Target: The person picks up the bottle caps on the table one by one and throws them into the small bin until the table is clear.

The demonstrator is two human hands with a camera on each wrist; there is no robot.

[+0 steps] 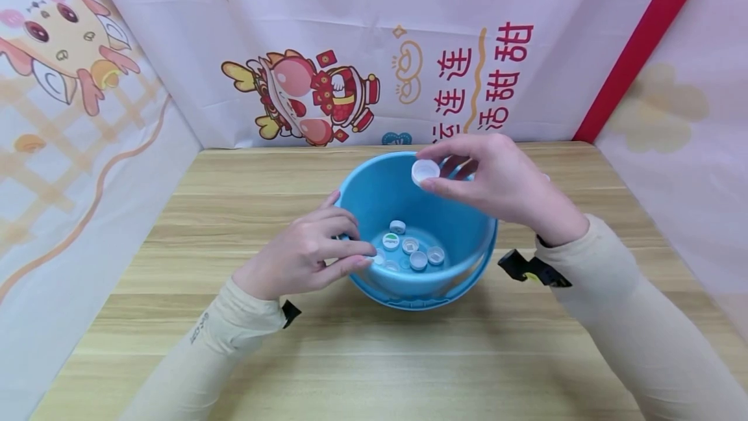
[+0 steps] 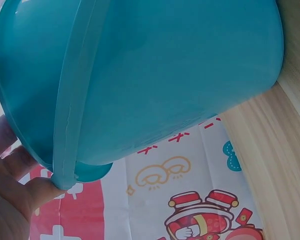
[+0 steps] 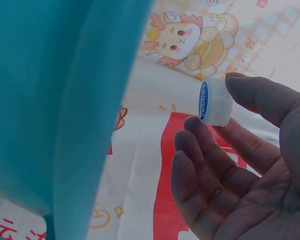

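A blue plastic bucket (image 1: 421,297) stands on the wooden table, its mouth facing up. My left hand (image 1: 310,252) grips the left side of its rim, fingers curled over the edge; the left wrist view shows the bucket's wall (image 2: 185,75) and part of that hand (image 2: 10,185). Over the bucket's far right part, my right hand (image 1: 497,180) pinches a white bottle cap (image 1: 425,173) between thumb and fingertips. In the right wrist view this cap (image 3: 216,102) has ribbed sides and a blue printed top. Several white bottle caps (image 1: 410,246) lie on the bucket's bottom, one with a green mark.
The wooden table (image 1: 234,356) runs back to a printed cloth wall (image 1: 193,31), with more printed cloth at both sides. A small white thing (image 1: 546,177) shows just behind my right wrist, mostly hidden.
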